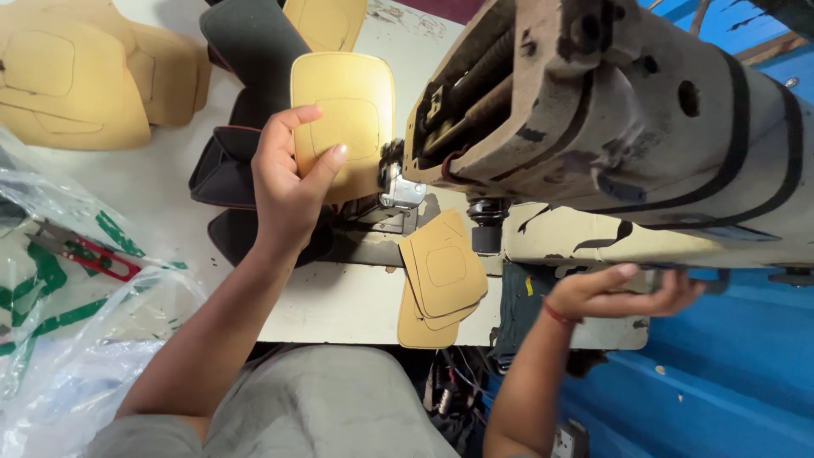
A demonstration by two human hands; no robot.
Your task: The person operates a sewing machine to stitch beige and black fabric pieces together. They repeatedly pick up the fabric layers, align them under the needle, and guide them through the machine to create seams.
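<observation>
- Head view: a pale, worn worktable point(339, 305) runs under an old beige sewing machine point(610, 119), with blue panels to the right and below.
- The left hand point(288, 182) grips a tan leather panel point(343, 114), thumb pressed on its face and fingers curled behind its left edge. The panel bears a stitched rounded-square outline and stands nearly upright, its right edge just beside the machine's presser foot point(398, 191).
- The right hand point(623, 293) lies well apart from the left, under the machine's arm at the table's front edge, fingers curled loosely; whether it holds anything cannot be told. A red thread band point(557, 315) circles its wrist.
- A small stack of tan panels point(441, 276) of the same cut lies on the table between the two hands, overhanging the front edge.
- Dark fabric pieces point(246, 51) lie behind and under the left hand, some edged in red.
- A heap of larger tan pieces point(76, 76) sits at the far left corner.
- A clear plastic bag point(76, 331) with green printing is crumpled at the left; its contents cannot be made out. Red-handled scissors point(89, 254) lie on it.
- The person's grey-clad lap point(314, 399) fills the bottom centre.
</observation>
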